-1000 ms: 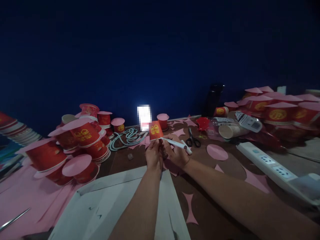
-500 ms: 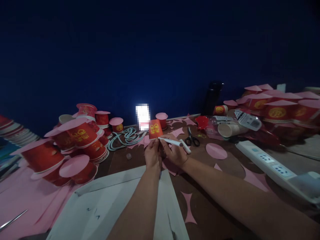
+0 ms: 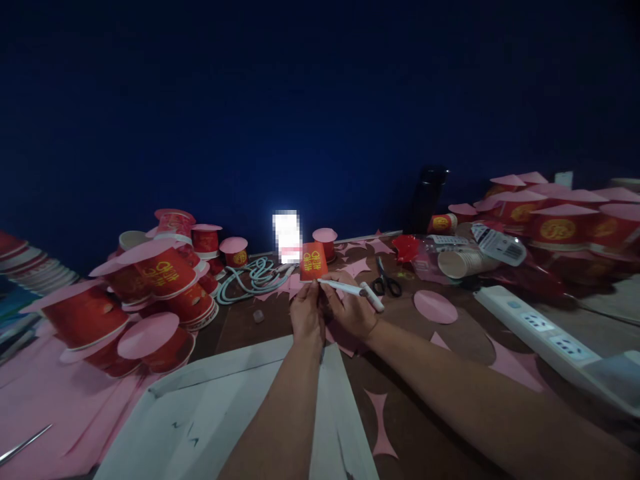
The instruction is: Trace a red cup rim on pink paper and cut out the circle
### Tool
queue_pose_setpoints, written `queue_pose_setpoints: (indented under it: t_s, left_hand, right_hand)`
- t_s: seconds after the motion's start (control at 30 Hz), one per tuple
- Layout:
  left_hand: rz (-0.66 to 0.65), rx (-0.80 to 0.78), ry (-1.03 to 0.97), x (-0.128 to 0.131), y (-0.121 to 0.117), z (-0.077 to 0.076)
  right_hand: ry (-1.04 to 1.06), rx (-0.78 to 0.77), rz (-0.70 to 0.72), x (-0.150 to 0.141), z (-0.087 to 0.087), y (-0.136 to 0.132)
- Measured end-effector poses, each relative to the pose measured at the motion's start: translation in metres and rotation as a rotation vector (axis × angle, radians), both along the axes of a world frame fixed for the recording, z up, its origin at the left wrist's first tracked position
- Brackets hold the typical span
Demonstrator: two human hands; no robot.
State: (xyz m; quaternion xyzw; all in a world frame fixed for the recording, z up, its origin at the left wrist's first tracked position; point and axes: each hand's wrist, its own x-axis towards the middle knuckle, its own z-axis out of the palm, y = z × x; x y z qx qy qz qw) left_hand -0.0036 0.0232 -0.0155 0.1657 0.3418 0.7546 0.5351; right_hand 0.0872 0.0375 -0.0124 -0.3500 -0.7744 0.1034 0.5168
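Observation:
My left hand [image 3: 306, 315] is closed around the near end of a small red paper cup [image 3: 313, 260] with yellow characters on its side. The cup is held tilted, its printed side towards me. In my right hand [image 3: 354, 312] is a slim white pen [image 3: 345, 287], its tip against or very near the cup's near rim. A second white stick-like piece [image 3: 373, 297] shows beside the right hand; whether the hand holds it I cannot tell. Behind the held cup stands another red cup topped with a pink paper disc [image 3: 325, 235].
Disc-topped red cups cluster at left [image 3: 165, 267] and right [image 3: 557, 227]. Black scissors [image 3: 387, 283], a pink disc [image 3: 435, 307] and a power strip [image 3: 535, 327] lie right. A pale cable [image 3: 250, 279] and lit phone-like screen [image 3: 287, 235] are behind; a white board [image 3: 210, 413] lies in front.
The view has shifted slightly, so everything sits a little lower. Both hands keep the same hold on the cup and the pen, with the pen tip still at the cup's rim.

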Motion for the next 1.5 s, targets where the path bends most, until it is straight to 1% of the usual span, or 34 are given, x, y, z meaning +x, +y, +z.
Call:
queue_pose_setpoints:
  t_s: [0.17, 0.33, 0.47, 0.57, 0.77, 0.9, 1.07, 1.5]
  left_hand:
    - [0.006, 0.021, -0.013, 0.001, -0.002, 0.002]
    - [0.005, 0.02, 0.009, 0.0, -0.002, 0.0]
    - [0.0, 0.012, 0.017, 0.0, -0.001, -0.003]
    - [0.0, 0.006, 0.012, 0.0, -0.002, -0.002]
    - [0.008, 0.005, 0.021, 0.001, -0.004, 0.003]
    - [0.0, -0.023, 0.01, 0.002, -0.004, 0.001]
    - [-0.003, -0.013, 0.012, 0.002, -0.003, -0.002]
    - [-0.034, -0.01, 0.012, 0.001, -0.003, -0.003]
  right_hand:
    - [-0.027, 0.044, -0.022, 0.001, 0.001, -0.002]
    - [-0.026, 0.067, -0.067, 0.002, 0.004, -0.002]
    - [-0.014, 0.088, -0.035, 0.001, 0.004, 0.002]
    - [-0.007, 0.086, -0.011, 0.001, 0.004, 0.004]
    - [-0.019, 0.075, -0.04, 0.003, 0.006, 0.006]
    - [-0.027, 0.052, -0.048, 0.006, 0.004, 0.01]
    - [-0.069, 0.103, -0.04, 0.011, 0.003, 0.015]
    - [-0.039, 0.113, -0.057, 0.012, 0.004, 0.012]
